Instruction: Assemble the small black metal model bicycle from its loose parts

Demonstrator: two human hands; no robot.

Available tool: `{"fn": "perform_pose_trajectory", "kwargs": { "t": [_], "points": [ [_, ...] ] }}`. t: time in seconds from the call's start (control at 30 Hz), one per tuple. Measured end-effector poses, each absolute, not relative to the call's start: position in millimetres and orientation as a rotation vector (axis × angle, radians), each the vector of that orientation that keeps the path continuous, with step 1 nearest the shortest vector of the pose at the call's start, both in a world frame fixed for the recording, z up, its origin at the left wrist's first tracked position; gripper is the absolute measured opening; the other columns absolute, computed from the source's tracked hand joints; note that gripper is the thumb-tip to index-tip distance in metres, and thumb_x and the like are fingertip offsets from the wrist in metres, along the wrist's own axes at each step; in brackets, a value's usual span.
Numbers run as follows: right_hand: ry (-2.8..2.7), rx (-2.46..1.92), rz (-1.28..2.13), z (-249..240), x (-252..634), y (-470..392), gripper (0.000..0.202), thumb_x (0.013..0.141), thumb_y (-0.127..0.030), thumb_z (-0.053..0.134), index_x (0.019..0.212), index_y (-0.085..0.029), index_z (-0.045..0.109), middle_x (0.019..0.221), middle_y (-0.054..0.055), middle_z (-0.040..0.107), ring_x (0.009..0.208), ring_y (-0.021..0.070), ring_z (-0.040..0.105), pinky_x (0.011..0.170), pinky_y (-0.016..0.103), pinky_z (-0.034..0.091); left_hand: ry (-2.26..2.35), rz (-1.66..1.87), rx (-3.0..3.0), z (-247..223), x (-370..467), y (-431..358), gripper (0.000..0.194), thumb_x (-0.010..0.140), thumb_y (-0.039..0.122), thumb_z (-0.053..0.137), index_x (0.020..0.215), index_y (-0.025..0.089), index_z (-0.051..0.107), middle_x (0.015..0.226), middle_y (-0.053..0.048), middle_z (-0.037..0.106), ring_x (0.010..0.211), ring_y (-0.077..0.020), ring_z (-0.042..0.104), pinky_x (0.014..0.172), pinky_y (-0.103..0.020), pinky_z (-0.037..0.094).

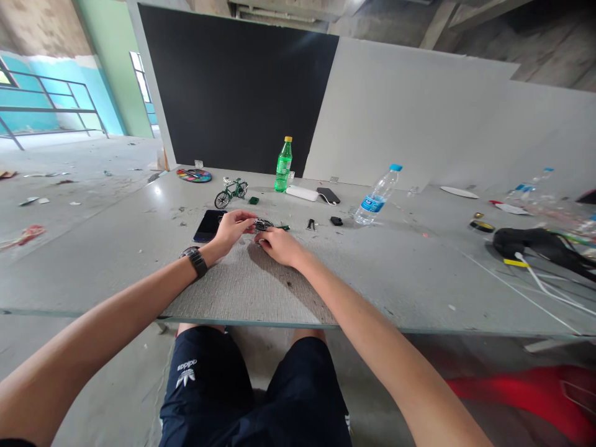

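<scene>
Between my two hands is a small dark spoked piece, like part of a model bicycle, just above the grey table. My left hand, with a black watch on the wrist, closes its fingertips on the piece's left end. From the right, my right hand pinches its lower side with bent fingers. A thin green part sticks out beyond my right fingers. A green model bicycle stands upright behind my left hand, with a small green block beside it. A dark phone lies partly behind my left hand.
A green bottle, a white power bank and another phone are behind. To the right are small black parts, a clear bottle and a black strap with cables. A colourful palette lies back left.
</scene>
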State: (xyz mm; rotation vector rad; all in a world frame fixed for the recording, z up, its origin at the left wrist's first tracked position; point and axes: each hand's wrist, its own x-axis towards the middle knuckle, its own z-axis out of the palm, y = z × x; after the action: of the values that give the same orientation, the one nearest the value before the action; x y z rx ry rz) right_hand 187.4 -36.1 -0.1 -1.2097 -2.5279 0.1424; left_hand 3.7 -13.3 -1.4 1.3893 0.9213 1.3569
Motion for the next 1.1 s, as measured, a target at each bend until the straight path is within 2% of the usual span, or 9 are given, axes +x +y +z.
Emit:
{"fn": "perform_pose_trajectory", "kwargs": {
  "t": [0.27,0.67,0.87,1.1],
  "points": [
    [-2.542,-1.214,0.136,4.5,188.7,-39.6,0.031,0.098,-0.013,0.05,0.117,-0.021,0.074,0.112,0.011,0.071,0.101,0.0202,0.067,0.088,0.027,0.046,0.945,1.344,1.407,1.4,4.2,-15.6,0.009,0.082,0.019,0.072,0.089,0.013,0.071,0.081,-0.006,0.07,0.07,-0.0137,0.066,0.069,-0.029,0.058],
    [-2.544,-1.266,0.12,5.1,191.0,-40.8,0.035,0.098,-0.014,0.05,0.12,-0.025,0.074,0.108,0.009,0.07,0.093,0.0173,0.066,0.082,0.025,0.044,0.941,1.339,1.404,-0.5,4.1,-14.0,0.007,0.083,0.015,0.07,0.089,0.012,0.071,0.079,-0.005,0.069,0.067,-0.0125,0.065,0.069,-0.029,0.057],
    [-2.523,-1.224,0.132,0.9,189.5,-38.9,0.034,0.097,-0.014,0.05,0.118,-0.022,0.076,0.108,0.01,0.071,0.094,0.0185,0.067,0.085,0.026,0.044,0.935,1.34,1.394,0.0,3.6,-14.3,0.006,0.083,0.014,0.069,0.089,0.012,0.071,0.077,-0.004,0.068,0.067,-0.0122,0.065,0.069,-0.028,0.056],
    [-2.513,-1.271,0.144,2.7,188.5,-40.6,0.034,0.098,-0.017,0.051,0.119,-0.025,0.076,0.107,0.009,0.071,0.094,0.0185,0.066,0.083,0.026,0.044,0.935,1.336,1.395,0.3,3.5,-13.9,0.006,0.084,0.015,0.07,0.089,0.013,0.071,0.077,-0.004,0.069,0.066,-0.0127,0.066,0.071,-0.029,0.057]
  ]
}}
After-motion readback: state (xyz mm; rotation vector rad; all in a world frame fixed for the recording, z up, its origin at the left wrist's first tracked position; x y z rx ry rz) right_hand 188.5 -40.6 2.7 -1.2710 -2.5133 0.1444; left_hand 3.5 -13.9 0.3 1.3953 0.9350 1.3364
